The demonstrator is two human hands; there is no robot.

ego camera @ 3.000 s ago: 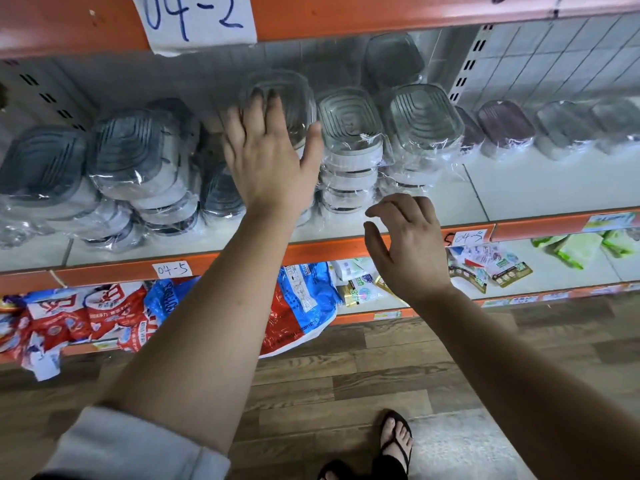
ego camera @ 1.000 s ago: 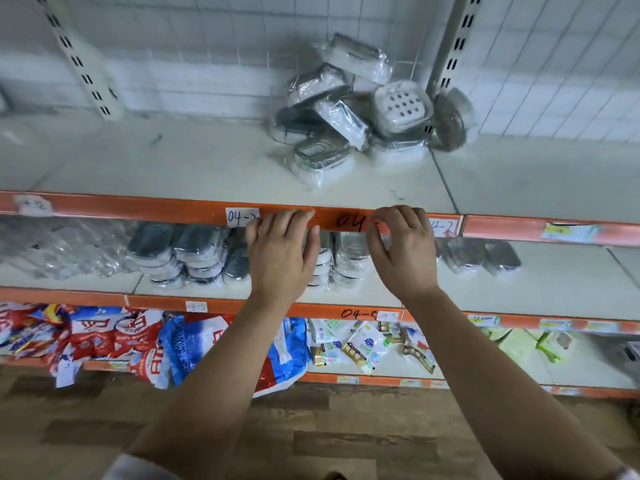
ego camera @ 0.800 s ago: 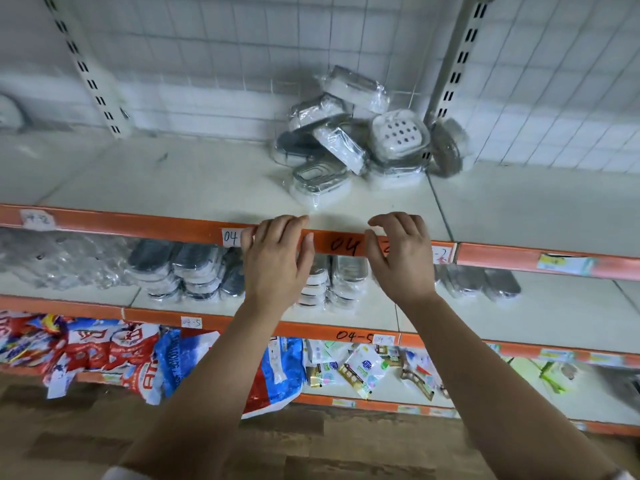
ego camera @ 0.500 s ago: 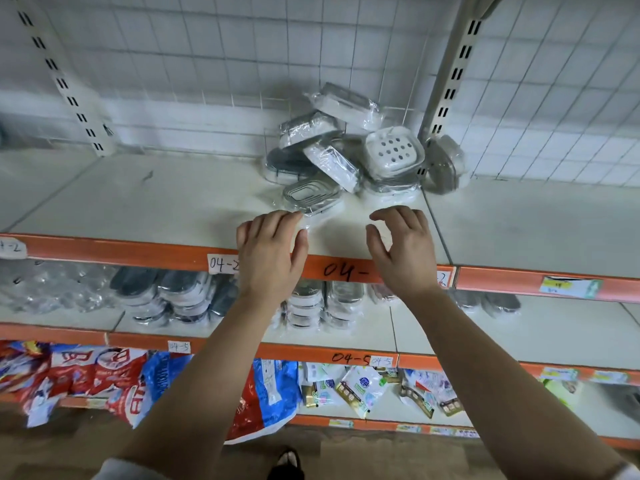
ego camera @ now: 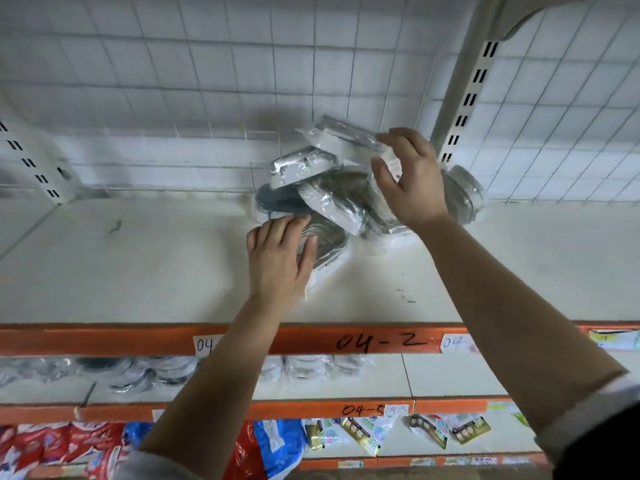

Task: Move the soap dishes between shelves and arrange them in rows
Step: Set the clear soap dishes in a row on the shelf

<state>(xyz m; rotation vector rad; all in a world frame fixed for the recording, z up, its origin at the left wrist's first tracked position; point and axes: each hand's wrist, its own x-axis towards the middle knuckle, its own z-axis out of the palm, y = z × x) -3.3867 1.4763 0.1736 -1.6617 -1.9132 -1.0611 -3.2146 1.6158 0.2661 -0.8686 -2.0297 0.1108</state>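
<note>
Facing a white wire-grid back panel, the head view covers three tiers of white shelving with orange front rails. The upper shelf carries the task's items: a loose pile of film-wrapped oval plastic soap dishes, grey and white. The pile is heaped at the rear of the shelf against the back panel, just left of a white slotted upright post. The dishes in the pile lie tilted and overlapping, not in rows. The middle shelf holds further wrapped soap dishes in stacked rows behind the upper rail. The bottom shelf holds red and blue plastic packets at left and small carded packets at right. Both forearms reach over the upper rail into the pile. The right hand is raised at the top right of the pile. Its thumb and fingers are curled and pinch the right end of the topmost white wrapped soap dish, which sits tilted. The left hand lies palm-down, released, with straight fingers on the front grey ribbed soap dish. That dish rests on the shelf at the front edge of the pile. One grey wrapped dish on edge stands at the foot of the post, behind the right wrist. A handwritten mark "04-2" sits on the upper rail, and a mark "04-5" sits on the rail below it.
</note>
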